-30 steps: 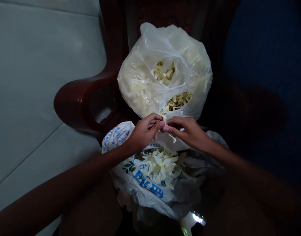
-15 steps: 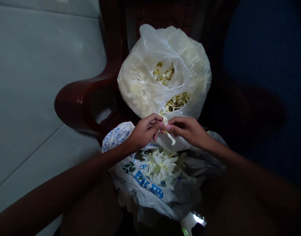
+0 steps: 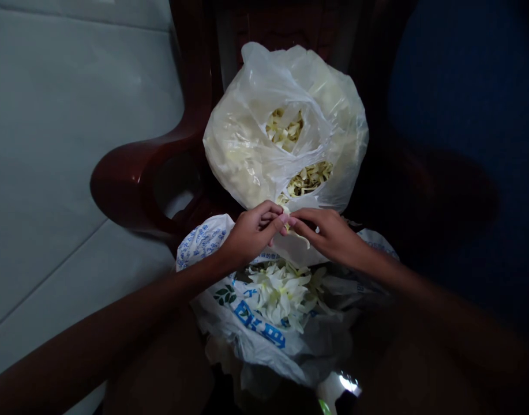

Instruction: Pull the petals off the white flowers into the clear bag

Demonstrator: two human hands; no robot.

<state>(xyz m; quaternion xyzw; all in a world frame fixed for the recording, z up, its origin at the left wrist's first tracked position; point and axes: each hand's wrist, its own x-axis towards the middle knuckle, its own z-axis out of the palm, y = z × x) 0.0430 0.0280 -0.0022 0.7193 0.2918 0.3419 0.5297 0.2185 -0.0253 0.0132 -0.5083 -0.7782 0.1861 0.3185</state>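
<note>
My left hand (image 3: 255, 231) and my right hand (image 3: 327, 231) meet fingertip to fingertip, both pinching one pale cream flower (image 3: 299, 237). Its curved petals show just below the fingertips; the rest is covered by my fingers. Beneath the hands lies an open white printed bag (image 3: 259, 331) with blue lettering, holding a pile of white flowers (image 3: 281, 294). Just beyond my fingers sits a bulging translucent plastic bag (image 3: 242, 138). Through two openings in it I see yellowish loose petals (image 3: 285, 129) and thinner, browner plant pieces (image 3: 310, 177).
A dark red wooden chair holds the plastic bag, its curved armrest (image 3: 121, 178) reaching out on the left. Pale floor tiles (image 3: 74, 115) lie further left. The right side is dark, with a blue surface (image 3: 463, 86).
My right fingers have closed in towards the left ones, and the flower between them is more covered and turned. The whole view has shifted slightly.
</note>
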